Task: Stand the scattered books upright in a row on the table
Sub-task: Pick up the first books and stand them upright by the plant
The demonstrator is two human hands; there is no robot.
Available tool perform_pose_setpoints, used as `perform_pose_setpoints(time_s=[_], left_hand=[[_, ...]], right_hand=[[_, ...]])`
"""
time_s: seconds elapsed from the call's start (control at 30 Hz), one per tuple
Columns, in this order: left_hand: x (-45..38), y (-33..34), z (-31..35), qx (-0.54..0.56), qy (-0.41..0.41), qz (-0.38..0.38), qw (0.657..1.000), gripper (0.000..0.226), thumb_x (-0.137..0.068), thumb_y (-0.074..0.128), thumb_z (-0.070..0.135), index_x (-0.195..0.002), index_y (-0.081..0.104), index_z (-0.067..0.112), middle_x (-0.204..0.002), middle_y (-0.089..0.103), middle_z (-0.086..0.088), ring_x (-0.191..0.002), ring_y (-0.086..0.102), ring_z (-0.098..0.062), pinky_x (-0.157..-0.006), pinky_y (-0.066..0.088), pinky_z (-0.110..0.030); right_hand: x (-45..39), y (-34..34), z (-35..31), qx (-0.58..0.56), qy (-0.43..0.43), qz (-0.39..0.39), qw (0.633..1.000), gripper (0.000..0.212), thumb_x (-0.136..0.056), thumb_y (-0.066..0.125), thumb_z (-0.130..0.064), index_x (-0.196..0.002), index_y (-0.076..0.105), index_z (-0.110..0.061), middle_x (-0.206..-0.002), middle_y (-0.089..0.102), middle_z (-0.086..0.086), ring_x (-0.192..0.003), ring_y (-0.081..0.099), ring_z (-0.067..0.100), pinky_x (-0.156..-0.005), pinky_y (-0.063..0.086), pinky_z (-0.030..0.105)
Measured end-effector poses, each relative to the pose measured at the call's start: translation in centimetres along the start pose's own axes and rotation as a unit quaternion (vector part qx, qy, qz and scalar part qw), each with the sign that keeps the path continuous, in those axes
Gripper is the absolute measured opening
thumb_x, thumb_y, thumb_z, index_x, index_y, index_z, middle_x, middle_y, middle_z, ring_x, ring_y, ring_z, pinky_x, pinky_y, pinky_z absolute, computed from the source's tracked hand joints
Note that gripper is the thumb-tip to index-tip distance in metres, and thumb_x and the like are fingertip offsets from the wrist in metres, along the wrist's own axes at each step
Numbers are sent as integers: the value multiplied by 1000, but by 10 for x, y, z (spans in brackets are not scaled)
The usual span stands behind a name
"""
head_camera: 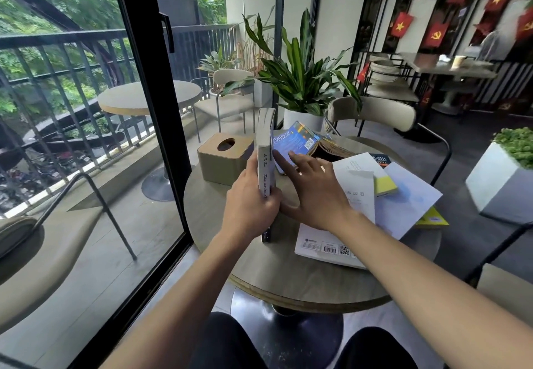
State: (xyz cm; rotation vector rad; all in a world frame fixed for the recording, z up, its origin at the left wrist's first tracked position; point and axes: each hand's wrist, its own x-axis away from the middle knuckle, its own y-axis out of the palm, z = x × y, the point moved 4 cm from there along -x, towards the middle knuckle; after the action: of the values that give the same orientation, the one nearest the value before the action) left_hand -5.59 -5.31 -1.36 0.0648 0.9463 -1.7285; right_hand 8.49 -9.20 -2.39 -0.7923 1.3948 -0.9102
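Note:
A grey book (265,149) stands upright on the round table (259,270), spine toward me. My left hand (248,204) grips its left side and spine. My right hand (314,190) presses against the book's right side, fingers spread and reaching toward a blue book (300,141) that lies open face-down at the back. To the right lie a white book (354,192), a pale lilac book (409,198), a yellow book (385,185), a dark-covered book (379,159) and another yellow one (432,218), overlapping flat in a pile.
A tan tissue box (223,158) sits at the table's left, close to the upright book. A potted plant (302,86) and a beige chair (375,115) stand behind the table. A sliding glass door frame (161,126) runs along the left. My knees are under the near edge.

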Motion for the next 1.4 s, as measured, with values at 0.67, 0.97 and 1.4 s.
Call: perform_pose_setpoints(time_s=[0.67, 0.97, 1.4], left_hand=[[-5, 19, 14, -2, -24, -1, 1000, 49, -88, 59, 13, -136, 47, 12, -97, 63, -7, -93, 57, -39, -66, 35, -34], [-5, 21, 16, 5, -36, -13, 999, 46, -89, 59, 13, -133, 48, 12, -90, 55, 2, -82, 52, -32, -66, 36, -34], [-5, 20, 14, 10, -41, -26, 999, 46, -89, 57, 15, -134, 47, 17, -91, 57, 2, -86, 51, -28, -71, 42, -38]], right_hand=[[58, -11, 62, 135, 319, -86, 934, 90, -81, 38, -79, -147, 35, -19, -148, 33, 18, -132, 31, 37, -101, 28, 52], [55, -17, 70, -26, 400, -85, 912, 105, -73, 68, -71, -144, 29, -4, -139, 30, 15, -115, 57, 36, -81, 48, 37], [33, -55, 63, -187, 372, 118, 901, 31, -101, 48, -27, -118, 49, -1, -113, 65, 23, -107, 56, 43, -73, 36, 42]])
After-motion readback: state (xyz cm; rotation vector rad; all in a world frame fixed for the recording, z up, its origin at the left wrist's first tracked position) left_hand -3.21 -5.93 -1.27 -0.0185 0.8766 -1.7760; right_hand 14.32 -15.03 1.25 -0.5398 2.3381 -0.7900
